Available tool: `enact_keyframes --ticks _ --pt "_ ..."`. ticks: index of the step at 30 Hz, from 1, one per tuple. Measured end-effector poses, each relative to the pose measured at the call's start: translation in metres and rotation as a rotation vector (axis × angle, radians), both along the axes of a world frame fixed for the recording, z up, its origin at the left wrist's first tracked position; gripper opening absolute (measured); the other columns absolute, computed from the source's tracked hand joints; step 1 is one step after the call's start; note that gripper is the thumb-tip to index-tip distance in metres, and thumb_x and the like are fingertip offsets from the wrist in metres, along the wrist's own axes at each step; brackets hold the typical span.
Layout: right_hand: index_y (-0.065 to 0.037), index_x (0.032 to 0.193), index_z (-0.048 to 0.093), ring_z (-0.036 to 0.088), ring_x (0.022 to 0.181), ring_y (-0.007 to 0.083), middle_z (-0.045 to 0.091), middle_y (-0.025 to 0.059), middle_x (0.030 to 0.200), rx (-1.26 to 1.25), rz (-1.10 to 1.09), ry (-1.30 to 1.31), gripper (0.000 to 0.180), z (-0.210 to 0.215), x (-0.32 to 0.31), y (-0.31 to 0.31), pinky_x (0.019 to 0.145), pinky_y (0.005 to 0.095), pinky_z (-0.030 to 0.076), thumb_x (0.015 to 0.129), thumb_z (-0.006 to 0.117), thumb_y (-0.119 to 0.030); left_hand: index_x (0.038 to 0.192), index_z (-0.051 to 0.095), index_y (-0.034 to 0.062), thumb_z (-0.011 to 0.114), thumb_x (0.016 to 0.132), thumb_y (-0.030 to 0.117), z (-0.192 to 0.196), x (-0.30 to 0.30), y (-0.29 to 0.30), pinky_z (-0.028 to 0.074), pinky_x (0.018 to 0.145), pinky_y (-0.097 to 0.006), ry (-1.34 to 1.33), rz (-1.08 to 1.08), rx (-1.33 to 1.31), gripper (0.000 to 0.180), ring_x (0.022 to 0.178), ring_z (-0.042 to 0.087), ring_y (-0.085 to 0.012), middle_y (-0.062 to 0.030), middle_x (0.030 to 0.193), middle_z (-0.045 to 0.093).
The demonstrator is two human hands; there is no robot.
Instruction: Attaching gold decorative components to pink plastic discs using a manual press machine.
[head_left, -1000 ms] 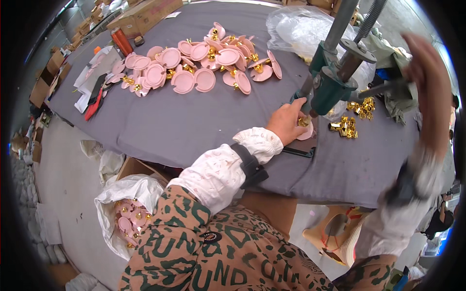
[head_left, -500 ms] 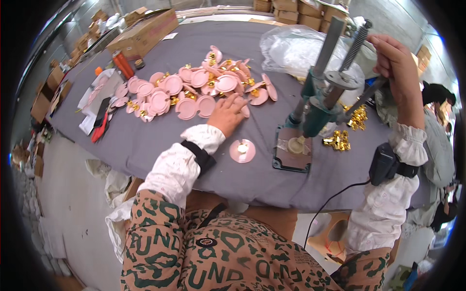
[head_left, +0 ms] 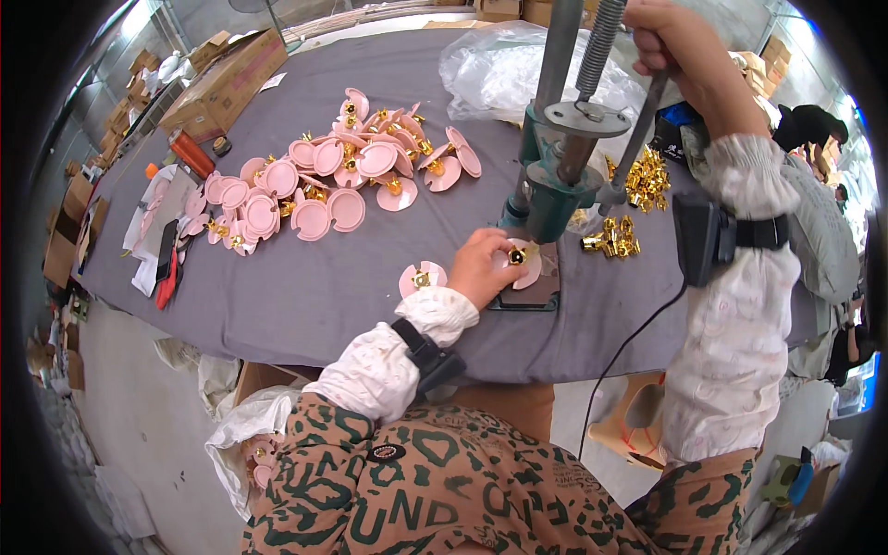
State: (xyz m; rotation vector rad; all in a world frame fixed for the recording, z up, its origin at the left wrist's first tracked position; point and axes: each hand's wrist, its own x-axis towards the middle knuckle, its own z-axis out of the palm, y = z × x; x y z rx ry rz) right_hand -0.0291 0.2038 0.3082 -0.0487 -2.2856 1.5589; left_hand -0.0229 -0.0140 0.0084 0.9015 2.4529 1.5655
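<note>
My left hand (head_left: 481,266) holds a pink disc with a gold fitting (head_left: 524,263) on the base plate of a green hand press (head_left: 555,199). My right hand (head_left: 680,46) grips the press lever (head_left: 638,139), raised high at the upper right. A finished pink disc (head_left: 422,277) lies on the grey cloth just left of my left hand. A heap of pink discs (head_left: 324,180) with gold fittings spreads over the table to the upper left. Loose gold fittings (head_left: 634,199) lie right of the press.
A grey cloth covers the table (head_left: 305,296). A clear plastic bag (head_left: 518,74) lies behind the press. A cardboard box (head_left: 227,83), an orange spool (head_left: 190,153) and papers (head_left: 157,217) sit at the left. A bag with pink discs (head_left: 254,444) stands below the table. Another person (head_left: 823,203) sits at the right.
My left hand went to the pink pile, left one disc on the cloth, and came back to the press base with another disc. My right hand stayed up on the lever.
</note>
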Motion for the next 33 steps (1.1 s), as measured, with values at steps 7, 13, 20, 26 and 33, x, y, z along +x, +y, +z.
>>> enact_keyframes --ticks 7,13,20,26,33 --pt "-0.005 0.087 0.063 0.036 0.046 0.0066 0.038 -0.0049 0.054 0.099 -0.075 0.029 0.013 -0.003 0.007 0.010 0.053 0.0238 0.039 0.088 0.057 -0.018 0.090 0.066 0.0068 0.081 0.064 0.023 -0.006 0.003 0.023 0.033 0.100 -0.042 0.216 0.061 -0.074 0.033 0.118 0.045 -0.0314 -0.0091 0.117 0.058" --pt "-0.003 0.079 0.063 0.045 0.052 0.0113 0.052 0.0041 0.060 0.361 -0.073 0.574 0.015 -0.131 0.179 -0.045 0.054 0.0303 0.043 0.090 0.056 -0.011 0.102 0.061 0.0084 0.079 0.064 0.022 -0.004 0.002 0.011 0.034 0.097 -0.042 0.289 0.089 -0.044 0.044 0.113 0.048 -0.0299 -0.0082 0.111 0.059" --pt "-0.009 0.078 0.063 0.052 0.055 0.0185 0.053 0.0026 0.062 0.654 0.117 0.497 0.019 -0.154 0.193 -0.054 0.064 0.0359 0.051 0.065 0.067 0.004 0.113 0.054 0.0081 0.076 0.067 0.016 0.005 0.004 0.015 0.036 0.090 -0.040 0.206 0.006 0.022 0.051 0.097 0.055 -0.0272 -0.0053 0.095 0.064" --pt "-0.007 0.085 0.062 0.032 0.048 0.0041 0.033 -0.0067 0.055 0.242 0.042 0.145 0.024 -0.005 0.046 -0.013 0.058 0.0240 0.041 0.088 0.058 -0.030 0.111 0.055 0.0072 0.076 0.069 0.017 0.002 0.008 0.018 0.042 0.086 -0.038 0.162 0.091 0.038 0.048 0.095 0.057 -0.0275 -0.0085 0.097 0.064" --pt "0.000 0.112 0.061 0.030 0.047 0.0042 0.030 -0.0081 0.056 -0.046 0.139 0.000 0.033 -0.013 -0.036 0.026 0.050 0.0217 0.030 0.095 0.049 -0.025 0.107 0.058 0.0052 0.076 0.072 0.025 0.059 -0.004 -0.093 0.050 0.072 -0.031 -0.214 0.063 -0.110 0.044 0.078 0.064 -0.0196 -0.0116 0.083 0.066"
